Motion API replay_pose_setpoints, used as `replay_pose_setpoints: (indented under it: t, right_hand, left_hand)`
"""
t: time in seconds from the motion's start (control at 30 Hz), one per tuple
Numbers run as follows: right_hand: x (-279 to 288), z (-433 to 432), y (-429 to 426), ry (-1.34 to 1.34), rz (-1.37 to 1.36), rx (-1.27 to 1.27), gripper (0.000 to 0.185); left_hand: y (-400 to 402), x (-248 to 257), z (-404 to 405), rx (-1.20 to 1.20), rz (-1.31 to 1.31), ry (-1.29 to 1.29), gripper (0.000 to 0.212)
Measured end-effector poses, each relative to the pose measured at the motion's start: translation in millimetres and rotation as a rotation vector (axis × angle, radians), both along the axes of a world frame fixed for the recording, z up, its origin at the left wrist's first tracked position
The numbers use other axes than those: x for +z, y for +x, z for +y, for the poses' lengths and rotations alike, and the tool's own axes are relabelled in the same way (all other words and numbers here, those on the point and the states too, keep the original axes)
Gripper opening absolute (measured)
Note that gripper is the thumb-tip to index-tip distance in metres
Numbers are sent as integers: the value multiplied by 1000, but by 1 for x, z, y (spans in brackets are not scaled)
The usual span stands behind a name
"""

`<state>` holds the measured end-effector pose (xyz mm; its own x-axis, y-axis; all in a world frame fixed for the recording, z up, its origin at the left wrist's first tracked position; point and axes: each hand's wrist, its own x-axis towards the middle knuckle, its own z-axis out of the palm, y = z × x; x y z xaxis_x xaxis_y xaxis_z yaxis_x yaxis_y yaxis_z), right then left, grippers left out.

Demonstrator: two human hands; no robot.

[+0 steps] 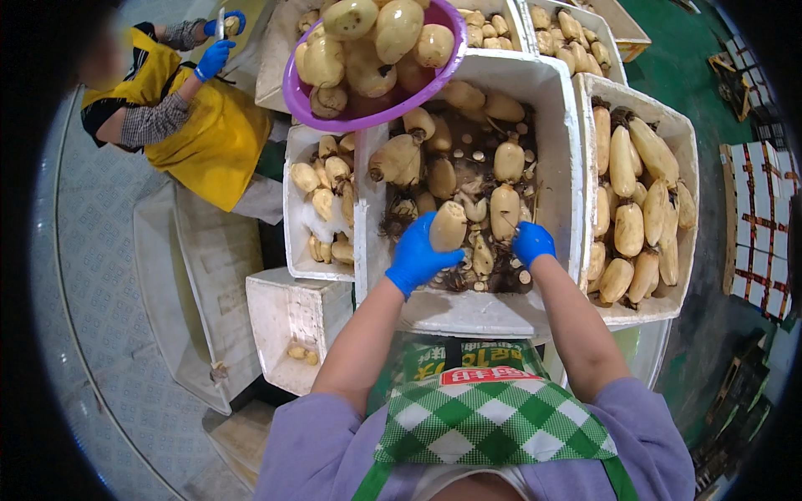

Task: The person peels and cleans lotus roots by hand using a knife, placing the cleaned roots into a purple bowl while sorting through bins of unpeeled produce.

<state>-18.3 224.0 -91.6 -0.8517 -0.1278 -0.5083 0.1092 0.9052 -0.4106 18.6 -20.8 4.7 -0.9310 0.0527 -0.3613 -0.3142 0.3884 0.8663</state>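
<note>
My left hand (421, 252), in a blue glove, is closed around a lotus root segment (448, 227) with its cut end upward. My right hand (534, 243), gloved alike, has its fingers bent around something thin, perhaps a small blade, mostly hidden. Its fingertips are beside another lotus root (505, 210) lying in the white foam box (559, 125). Under both hands the box holds lotus roots, cut slices, peel scraps and dark roots. A purple basin (376, 119) heaped with lotus root pieces (369, 69) sits over the far left corner of the box.
To the right stands a foam box (689, 188) of long lotus roots. More foam boxes with roots stand left (289, 232) and beyond (604, 37). A smaller box (276, 325) holds a few pieces. At upper left, a co-worker (194, 131) in a yellow apron holds a blade and a root.
</note>
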Motion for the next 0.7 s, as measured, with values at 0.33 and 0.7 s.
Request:
replay_pose_setpoints:
  t: [0.33, 0.7]
  right_hand:
    - [-27, -21, 38, -663, -221, -408, 33]
    - [-18, 10, 48, -763, -295, -576, 27]
  left_hand:
    - [-65, 81, -37, 466, 490, 808, 67]
    - [-210, 148, -182, 754, 370, 611, 51]
